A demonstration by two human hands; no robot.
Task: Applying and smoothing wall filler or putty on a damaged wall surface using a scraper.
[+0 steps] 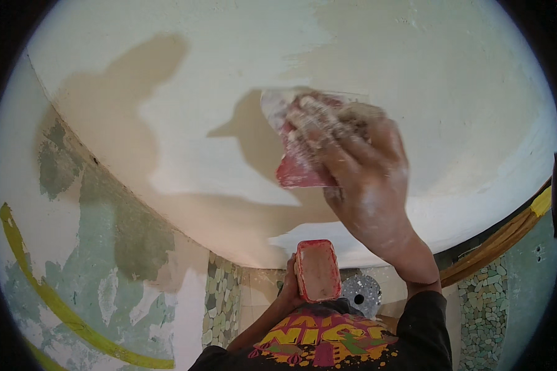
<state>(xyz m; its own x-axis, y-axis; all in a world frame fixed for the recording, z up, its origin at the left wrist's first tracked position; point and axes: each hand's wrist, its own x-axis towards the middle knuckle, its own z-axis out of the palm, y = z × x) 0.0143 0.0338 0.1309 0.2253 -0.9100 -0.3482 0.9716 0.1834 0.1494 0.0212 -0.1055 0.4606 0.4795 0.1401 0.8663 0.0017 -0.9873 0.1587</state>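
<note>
My right hand (368, 179), slightly blurred and smeared with pale paste, grips a flat red-and-white smeared spreading tool (300, 173) against the broad, pale, patchily coated wall surface (427, 62). A shadow falls to its left. Low in the view, my left hand (289, 284) holds a rectangular red-rimmed container (317, 272) of beige paste by its side. Part of that hand is hidden by the container.
At left is a patched green-and-white wall (80, 235) with a yellow-green strip (40, 284). Pebble tiling (223, 297) borders the lower area. A round speckled object with a central hole (368, 287) sits below. A brown curved edge (495, 241) runs at right.
</note>
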